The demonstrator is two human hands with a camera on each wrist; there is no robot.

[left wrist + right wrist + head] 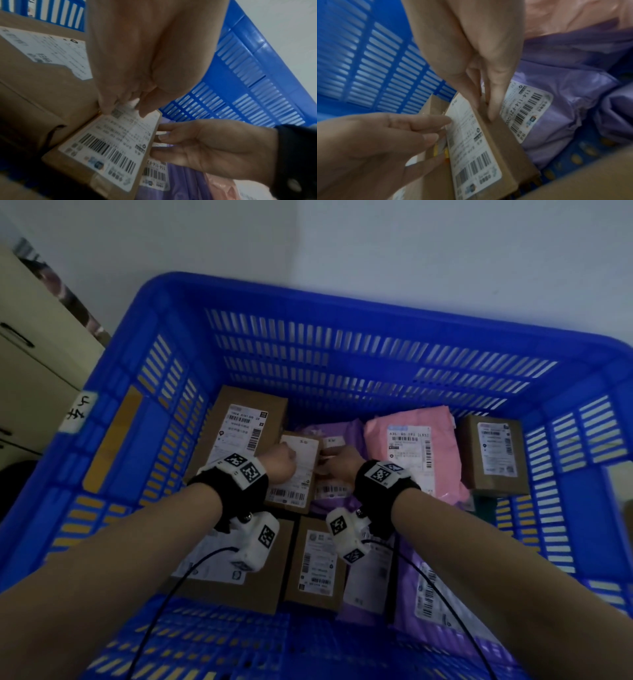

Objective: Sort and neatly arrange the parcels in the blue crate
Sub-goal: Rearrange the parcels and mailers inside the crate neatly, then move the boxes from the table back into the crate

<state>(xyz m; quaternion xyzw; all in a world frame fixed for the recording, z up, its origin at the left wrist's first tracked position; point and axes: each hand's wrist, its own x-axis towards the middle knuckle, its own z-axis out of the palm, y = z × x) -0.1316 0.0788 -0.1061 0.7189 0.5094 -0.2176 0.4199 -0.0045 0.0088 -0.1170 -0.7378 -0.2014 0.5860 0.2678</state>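
Note:
A small cardboard box (298, 474) with a white barcode label sits mid-crate, partly on a purple mailer (342, 428). My left hand (281, 462) holds its left edge, and my right hand (334, 462) holds its right edge. In the left wrist view my left hand (126, 105) pinches the far corner of the box (109, 146), while my right hand (159, 139) curls at its side. In the right wrist view the right fingers (493, 113) press down the side of the box (471, 142), beside the purple mailer (573, 94).
The blue crate (376, 302) has tall slatted walls. Inside lie a large box (239, 405) at back left, a pink mailer (442, 422), a box (493, 453) at right, two boxes (318, 563) in front and purple mailers (428, 583). A cream cabinet (34, 371) stands at left.

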